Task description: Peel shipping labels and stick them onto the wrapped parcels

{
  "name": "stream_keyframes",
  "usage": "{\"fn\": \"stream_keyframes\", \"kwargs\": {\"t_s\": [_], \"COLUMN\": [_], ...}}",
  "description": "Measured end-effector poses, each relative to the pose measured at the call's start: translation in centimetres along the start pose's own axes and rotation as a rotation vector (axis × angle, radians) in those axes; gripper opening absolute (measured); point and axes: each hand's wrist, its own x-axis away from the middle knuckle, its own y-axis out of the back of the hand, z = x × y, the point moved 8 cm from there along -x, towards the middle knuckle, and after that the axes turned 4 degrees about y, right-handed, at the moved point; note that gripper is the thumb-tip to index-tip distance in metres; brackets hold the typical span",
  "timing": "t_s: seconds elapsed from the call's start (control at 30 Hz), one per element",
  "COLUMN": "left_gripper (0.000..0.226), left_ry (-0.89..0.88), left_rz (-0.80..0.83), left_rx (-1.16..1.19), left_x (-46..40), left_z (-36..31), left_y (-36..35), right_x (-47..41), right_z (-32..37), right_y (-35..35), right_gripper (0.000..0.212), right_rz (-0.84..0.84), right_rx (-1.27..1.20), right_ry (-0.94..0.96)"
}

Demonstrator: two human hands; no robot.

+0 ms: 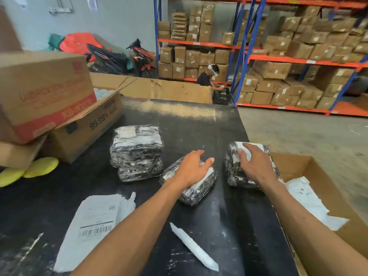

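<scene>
Wrapped black-and-white parcels lie on a black table (199,120). My left hand (194,168) rests flat on the middle parcel (201,190), covering most of its white label. My right hand (255,163) lies over the right parcel (235,166), thumb on its white label at the top. A stack of two parcels (137,152), the upper one labelled, stands to the left, untouched. A pile of shipping label sheets (93,222) lies near the front left. A rolled strip of peeled backing paper (194,248) lies near the front middle.
Cardboard boxes (45,92) crowd the table's left side, with yellow pads (40,166) beside them. An open carton (326,196) with crumpled backing paper stands at the table's right edge. Shelves of boxes and a crouching person (209,78) are beyond.
</scene>
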Motion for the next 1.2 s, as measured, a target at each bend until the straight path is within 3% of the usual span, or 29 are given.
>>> {"fn": "stream_keyframes", "kwargs": {"t_s": [0.27,0.57,0.7,0.77,1.2], "left_gripper": [0.037,0.04,0.044,0.043,0.045], "left_ry": [0.2,0.607,0.614,0.594,0.524], "left_rz": [-0.167,-0.216,-0.218,-0.223,-0.187], "left_rx": [-0.099,-0.133,-0.043,-0.029,-0.116], "left_x": [8.3,18.0,20.4,20.9,20.7], "left_z": [11.5,22.3,23.6,23.3,22.0], "left_y": [9.1,14.3,13.7,13.6,12.9], "right_x": [6.4,15.8,19.2,20.0,17.5], "right_z": [12.7,20.8,22.0,22.2,19.0], "right_y": [-10.1,-20.1,-24.0,-25.2,-23.4], "right_gripper": [0.042,0.041,0.046,0.033,0.02], "right_rz": [0.295,0.629,0.72,0.744,0.646], "right_rx": [-0.107,-0.153,-0.128,-0.139,-0.273], "right_ry": [0.212,0.154,0.022,-0.032,-0.227]}}
